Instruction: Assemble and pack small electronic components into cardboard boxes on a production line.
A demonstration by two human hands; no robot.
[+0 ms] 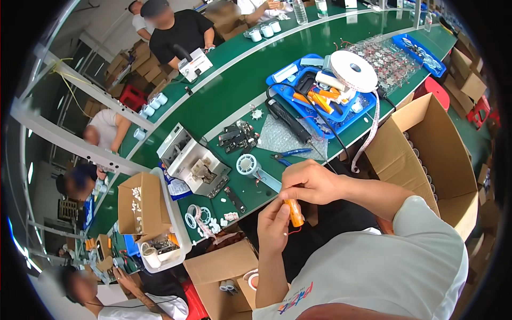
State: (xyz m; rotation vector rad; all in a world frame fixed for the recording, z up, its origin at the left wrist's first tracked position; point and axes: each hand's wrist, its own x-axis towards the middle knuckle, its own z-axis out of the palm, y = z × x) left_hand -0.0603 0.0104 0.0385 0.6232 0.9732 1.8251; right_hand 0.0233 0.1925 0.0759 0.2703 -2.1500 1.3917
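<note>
My left hand (274, 225) is closed round an orange cylindrical battery (294, 212), held upright just off the table's near edge. A thin red wire shows at its lower end. My right hand (316, 183) is closed in a pinch over the battery's top end; what lies between those fingertips is hidden. Just beyond my hands, on the green table, lies a light-blue handheld fan part (247, 165) with a round head and a handle. Blue-handled cutters (292, 153) rest close to my right hand, near a black soldering iron (288, 120) on bubble wrap (269, 140).
Blue trays (325, 130) hold orange batteries under a white tape reel (354, 71). Open cartons stand at the right (450, 186) and below left (213, 266). A grey-white device (184, 160), black parts (237, 137) and a white bin (178, 253) sit leftward. Several people work around the table.
</note>
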